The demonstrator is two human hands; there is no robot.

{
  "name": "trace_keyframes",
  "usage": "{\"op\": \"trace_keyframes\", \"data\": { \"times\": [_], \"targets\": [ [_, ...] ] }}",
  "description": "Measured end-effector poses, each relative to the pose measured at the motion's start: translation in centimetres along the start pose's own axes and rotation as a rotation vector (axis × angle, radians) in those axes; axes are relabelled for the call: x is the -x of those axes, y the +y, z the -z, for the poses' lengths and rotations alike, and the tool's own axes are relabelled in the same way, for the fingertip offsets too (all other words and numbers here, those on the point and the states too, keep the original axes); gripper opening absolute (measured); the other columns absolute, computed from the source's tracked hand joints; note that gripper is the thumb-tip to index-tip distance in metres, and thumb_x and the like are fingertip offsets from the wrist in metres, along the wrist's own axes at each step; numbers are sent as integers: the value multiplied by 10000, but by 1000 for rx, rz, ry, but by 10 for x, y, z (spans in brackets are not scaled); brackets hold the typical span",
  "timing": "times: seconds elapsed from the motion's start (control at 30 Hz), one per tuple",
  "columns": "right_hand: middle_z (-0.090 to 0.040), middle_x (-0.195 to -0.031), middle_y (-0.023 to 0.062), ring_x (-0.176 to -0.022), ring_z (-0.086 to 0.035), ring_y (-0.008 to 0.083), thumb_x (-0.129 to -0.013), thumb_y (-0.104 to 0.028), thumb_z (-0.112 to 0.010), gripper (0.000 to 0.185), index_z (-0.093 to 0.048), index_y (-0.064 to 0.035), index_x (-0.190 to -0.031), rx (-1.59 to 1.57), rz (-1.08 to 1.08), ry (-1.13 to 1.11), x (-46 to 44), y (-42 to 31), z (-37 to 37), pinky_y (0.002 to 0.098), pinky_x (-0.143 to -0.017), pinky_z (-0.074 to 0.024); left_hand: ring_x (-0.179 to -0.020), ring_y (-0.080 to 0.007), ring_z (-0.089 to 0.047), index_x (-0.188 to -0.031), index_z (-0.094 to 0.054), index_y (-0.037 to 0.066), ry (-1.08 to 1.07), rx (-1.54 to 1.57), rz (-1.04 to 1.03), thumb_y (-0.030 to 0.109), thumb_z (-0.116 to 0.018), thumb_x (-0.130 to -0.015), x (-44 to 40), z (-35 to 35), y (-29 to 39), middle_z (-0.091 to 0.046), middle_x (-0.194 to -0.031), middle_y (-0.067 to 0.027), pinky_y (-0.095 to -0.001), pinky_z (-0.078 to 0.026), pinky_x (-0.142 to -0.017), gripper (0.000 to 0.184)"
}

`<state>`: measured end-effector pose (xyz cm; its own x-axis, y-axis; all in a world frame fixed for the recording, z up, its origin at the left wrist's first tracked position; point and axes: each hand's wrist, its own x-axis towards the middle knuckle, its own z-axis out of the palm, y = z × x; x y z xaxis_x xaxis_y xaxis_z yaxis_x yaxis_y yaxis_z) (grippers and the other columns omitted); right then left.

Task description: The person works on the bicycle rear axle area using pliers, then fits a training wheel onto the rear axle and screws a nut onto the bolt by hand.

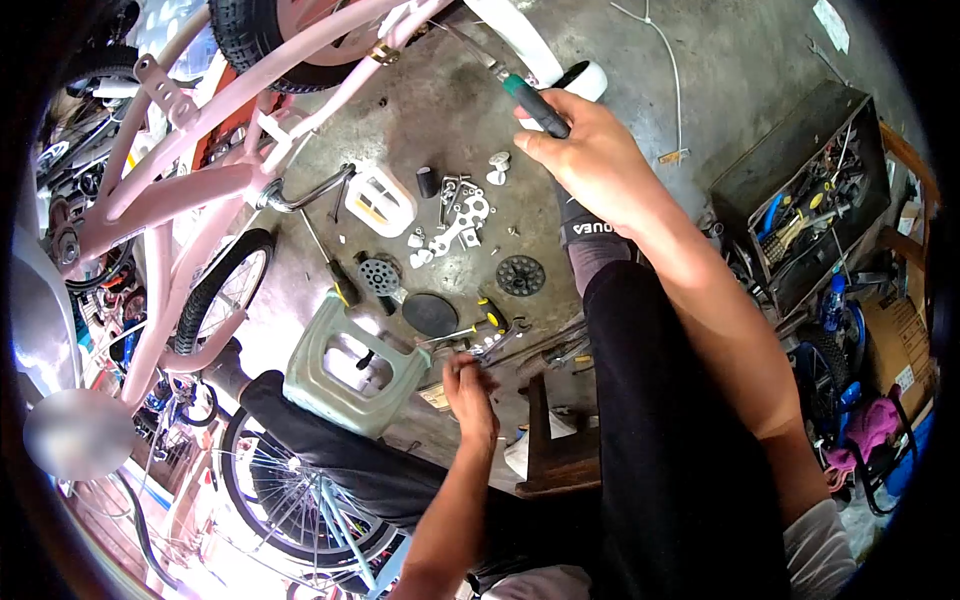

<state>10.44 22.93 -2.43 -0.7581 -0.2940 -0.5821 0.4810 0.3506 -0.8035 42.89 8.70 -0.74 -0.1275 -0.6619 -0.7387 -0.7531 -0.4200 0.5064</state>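
My right hand [580, 140] is closed round the green and black handle of a screwdriver [530, 103], whose metal shaft points up and left toward the pink bicycle frame [195, 195]. Blurred by motion, my left hand [470, 400] is low in the middle, beside a pale green plastic stool [310, 370]. Whether it holds anything does not show. Just above it lie a yellow and black screwdriver [492, 315] and a dark round disc [430, 315]. Farther up the floor are a white and yellow pedal [380, 200] and a cluster of small metal parts [462, 215].
A black perforated disc [520, 275] lies on the concrete floor near my foot. At the right stands a dark wooden toolbox [790, 190] full of tools. Bicycle wheels [300, 490] crowd the left. A thin white cable [672, 70] trails across the floor.
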Motion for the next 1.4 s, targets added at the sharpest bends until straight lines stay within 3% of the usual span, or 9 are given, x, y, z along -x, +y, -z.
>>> {"op": "trace_keyframes", "data": {
  "times": [0.07, 0.13, 0.33, 0.4, 0.63, 0.93, 1.03, 1.27, 1.4],
  "targets": [
    [-705, -926, 198, -897, -683, 284, -887, -267, -655, 444, -602, 33, -1210, 24, -17, 1, 0, -2, 2, 371, -819, -487, -594, -147, -479, -928, -559, 34, -213, -60, -178, 169, -495, -913, -7, -27, 56, -508, -730, -45, -298, -444, -554, 150],
    [-657, -966, 63, -887, -579, 120, -893, -216, -696, 436, -614, 44, -1233, -76, -36, -52, -1, -2, 4, 269, -809, -452, -573, -161, -478, -910, -557, 35, -354, 166, -299, 232, -517, -939, -18, -70, 110, -503, -701, -47, -312, -437, -532, 203],
    [-535, -669, -19, -619, -478, 75, -897, -205, -687, 423, -608, 28, -1241, -45, -32, -26, 0, -3, 4, 267, -601, -395, -573, -105, -304, -852, -530, 114, -687, 465, -388, 254, -571, -990, -54, -156, 234, -333, -630, 58, -298, -337, -595, 202],
    [-695, -1024, 251, -1029, -665, 354, -886, -272, -659, 605, -506, 92, -1344, 6, -55, -64, -3, 1, 4, 419, -904, -481, -621, -109, -373, -907, -569, 115, -719, 465, -423, 185, -587, -996, -81, -169, 235, -388, -681, 45, -295, -374, -641, 115],
    [-674, -1092, 283, -1090, -643, 383, -881, -276, -657, 614, -504, 97, -1345, 3, -56, -79, -3, -4, 8, 423, -945, -473, -744, -152, -623, -981, -604, 63, -551, 488, -419, 178, -644, -964, -76, -200, 234, -683, -910, -65, -299, -536, -701, 123],
    [-680, -1075, 276, -1082, -646, 384, -887, -288, -650, 623, -496, 97, -1352, 62, 14, -6, -3, 0, 5, 421, -950, -472, -838, -147, -625, -1063, -630, 3, -573, 167, -371, 196, -705, -932, -100, -201, 224, -645, -886, -58, -285, -490, -699, 245],
    [-685, -1059, 271, -1071, -651, 376, -885, -290, -652, 631, -492, 100, -1355, 68, -63, -73, -2, -5, 8, 418, -948, -476, -772, -114, -567, -1072, -686, -42, -236, -457, -964, 190, -713, -929, -99, -194, 221, -651, -900, -37, -259, -440, -665, 274],
    [-695, -1001, 259, -1023, -669, 366, -871, -276, -667, 644, -487, 107, -1358, 44, -78, -86, -2, -5, 8, 414, -899, -493, -775, -178, -639, -1172, -590, -30, -788, 420, -346, 382, -560, -1025, -68, -175, 216, -707, -924, -124, -303, -523, -737, 439],
    [-700, -960, 252, -1002, -674, 370, -871, -276, -665, 624, -501, 103, -1340, -6, -102, -117, -1, -7, 9, 420, -893, -494, -809, -182, -658, -1184, -562, -37, -603, 95, -557, 141, -601, -1005, -85, -183, 196, -707, -907, -132, -306, -536, -786, 256]
  ]
}}
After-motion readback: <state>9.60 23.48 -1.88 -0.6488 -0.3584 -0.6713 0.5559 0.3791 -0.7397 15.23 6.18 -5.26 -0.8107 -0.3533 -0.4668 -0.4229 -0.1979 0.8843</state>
